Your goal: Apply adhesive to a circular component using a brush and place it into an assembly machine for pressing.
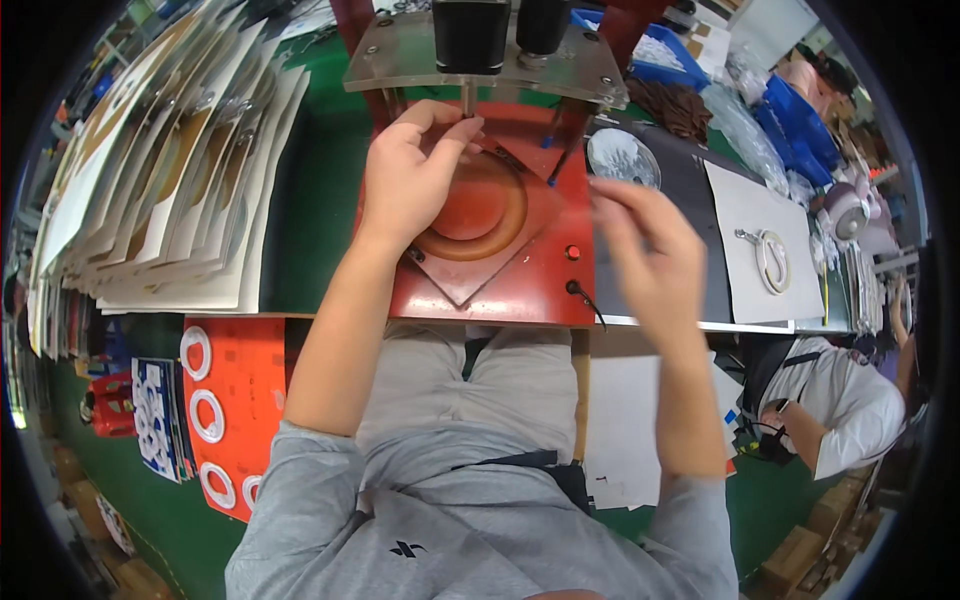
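Observation:
My left hand [415, 175] reaches over the red press base [575, 210], thumb and index finger pinched together at the lower end of a vertical metal rod [468, 97]. What sits between those fingertips, if anything, is too small to make out. Below and beside this hand lies a flat amber-brown ring [513, 215] on a diamond-shaped red plate [462, 285]. Over the black board to the right, my right hand [655, 255] is smeared by motion, so its grip is unclear. Just beyond its fingers rests a round silvery disc [622, 158].
A clear plate [400, 70] with black cylinders [468, 38] hangs above the base. A tall stack of card sheets [190, 180] stands left. A white sheet [735, 220] at right bears a looped ring [772, 262]. Blue bins [795, 130] and another person's arm [805, 430] are farther right.

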`<state>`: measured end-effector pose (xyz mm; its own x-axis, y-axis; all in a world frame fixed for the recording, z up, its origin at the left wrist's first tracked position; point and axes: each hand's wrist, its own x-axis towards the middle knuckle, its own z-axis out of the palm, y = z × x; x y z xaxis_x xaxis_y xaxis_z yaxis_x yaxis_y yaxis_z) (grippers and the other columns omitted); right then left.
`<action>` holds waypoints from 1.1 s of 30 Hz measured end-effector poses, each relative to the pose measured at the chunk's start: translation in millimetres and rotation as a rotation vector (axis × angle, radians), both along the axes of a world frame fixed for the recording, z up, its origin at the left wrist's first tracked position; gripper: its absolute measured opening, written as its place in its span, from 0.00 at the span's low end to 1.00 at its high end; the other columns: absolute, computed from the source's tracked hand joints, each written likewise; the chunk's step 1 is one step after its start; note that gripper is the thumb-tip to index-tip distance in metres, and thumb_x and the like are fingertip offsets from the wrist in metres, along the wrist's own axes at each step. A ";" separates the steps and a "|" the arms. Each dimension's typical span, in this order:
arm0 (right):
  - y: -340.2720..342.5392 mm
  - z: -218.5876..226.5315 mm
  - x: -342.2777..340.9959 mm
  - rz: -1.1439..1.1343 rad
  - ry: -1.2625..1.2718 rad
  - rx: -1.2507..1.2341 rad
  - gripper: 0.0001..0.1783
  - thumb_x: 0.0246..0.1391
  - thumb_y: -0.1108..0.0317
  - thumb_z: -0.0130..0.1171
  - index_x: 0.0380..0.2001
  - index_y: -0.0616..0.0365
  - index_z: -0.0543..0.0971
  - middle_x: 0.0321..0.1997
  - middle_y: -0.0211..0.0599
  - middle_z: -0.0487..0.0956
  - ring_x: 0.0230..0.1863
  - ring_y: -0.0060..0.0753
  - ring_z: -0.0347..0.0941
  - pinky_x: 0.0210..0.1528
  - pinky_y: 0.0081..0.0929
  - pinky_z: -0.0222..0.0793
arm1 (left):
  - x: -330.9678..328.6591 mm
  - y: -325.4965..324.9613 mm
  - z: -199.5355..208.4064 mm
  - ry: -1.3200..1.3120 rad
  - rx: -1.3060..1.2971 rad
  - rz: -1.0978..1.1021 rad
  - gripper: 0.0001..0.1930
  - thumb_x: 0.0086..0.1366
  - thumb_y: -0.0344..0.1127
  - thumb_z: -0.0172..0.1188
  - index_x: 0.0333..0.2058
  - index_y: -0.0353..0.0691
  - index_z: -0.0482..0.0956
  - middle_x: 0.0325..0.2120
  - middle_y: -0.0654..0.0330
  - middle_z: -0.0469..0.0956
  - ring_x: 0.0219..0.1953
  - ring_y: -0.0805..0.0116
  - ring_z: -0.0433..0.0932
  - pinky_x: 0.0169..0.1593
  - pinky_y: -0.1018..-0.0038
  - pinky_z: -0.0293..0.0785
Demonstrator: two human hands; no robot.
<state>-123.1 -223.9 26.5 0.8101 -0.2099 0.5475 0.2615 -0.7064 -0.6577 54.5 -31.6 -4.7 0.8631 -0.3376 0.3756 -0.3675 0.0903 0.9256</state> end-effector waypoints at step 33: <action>98.3 -33.7 -11.7 -0.035 -0.057 0.196 0.08 0.64 0.78 0.64 0.46 0.65 0.84 0.44 0.44 0.84 0.43 0.40 0.82 0.48 0.31 0.77 | -10.1 0.3 -3.9 -0.258 0.048 0.092 0.10 0.70 0.30 0.68 0.45 0.29 0.87 0.35 0.53 0.90 0.39 0.69 0.91 0.45 0.75 0.85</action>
<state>-134.8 -125.5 -7.3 0.7695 -0.3443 0.5379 0.2795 -0.5757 -0.7684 44.4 -31.3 -8.6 0.7691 -0.2851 0.5721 -0.5960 0.0037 0.8030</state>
